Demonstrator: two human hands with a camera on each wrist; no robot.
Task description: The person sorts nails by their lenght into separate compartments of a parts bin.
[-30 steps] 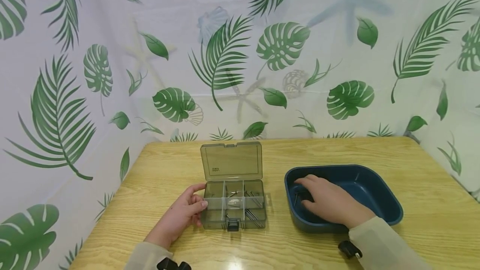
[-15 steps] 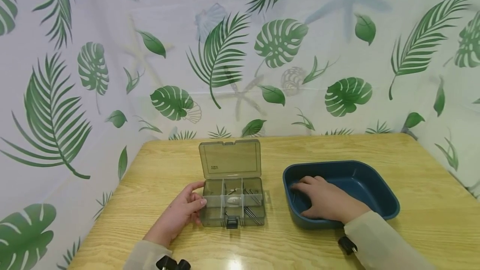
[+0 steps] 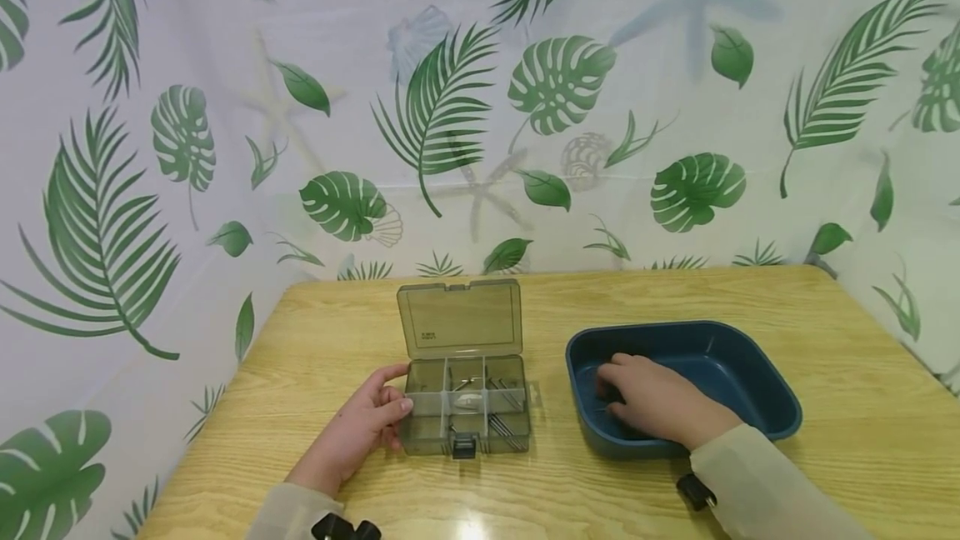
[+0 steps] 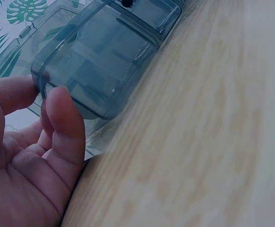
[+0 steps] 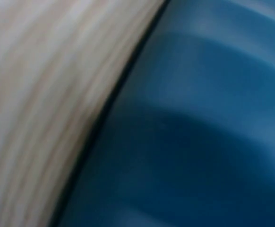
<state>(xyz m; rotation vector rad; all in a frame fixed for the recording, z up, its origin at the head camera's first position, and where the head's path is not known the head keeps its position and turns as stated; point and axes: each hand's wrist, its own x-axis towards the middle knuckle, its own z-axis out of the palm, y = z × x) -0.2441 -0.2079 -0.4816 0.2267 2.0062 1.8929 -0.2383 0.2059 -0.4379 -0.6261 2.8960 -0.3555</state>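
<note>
A smoky clear plastic compartment box (image 3: 423,430) stands on the table with its lid (image 3: 459,322) raised. Thin metal nail-like pieces (image 3: 504,430) lie in its right compartments, with shorter bits in the middle ones. My left hand (image 3: 356,427) grips the box's left side, thumb at the front and fingers behind; the left wrist view shows thumb and finger at the box's corner (image 4: 76,71). Inside the blue basin (image 3: 750,382), my right hand (image 3: 660,402) reaches down near the left end, fingers bent. Its fingertips are partly hidden, and I cannot tell whether they hold anything.
The wood-grain table (image 3: 322,332) runs back to a leaf-patterned cloth (image 3: 480,107) behind it. A strip of tabletop separates the box from the basin. In the right wrist view only the basin wall (image 5: 208,85) and tabletop (image 5: 33,94) show, blurred.
My right hand's fingers have drawn closer together and shifted slightly right inside the basin. A dark thin piece seen beside them earlier no longer shows. My left hand stays on the box.
</note>
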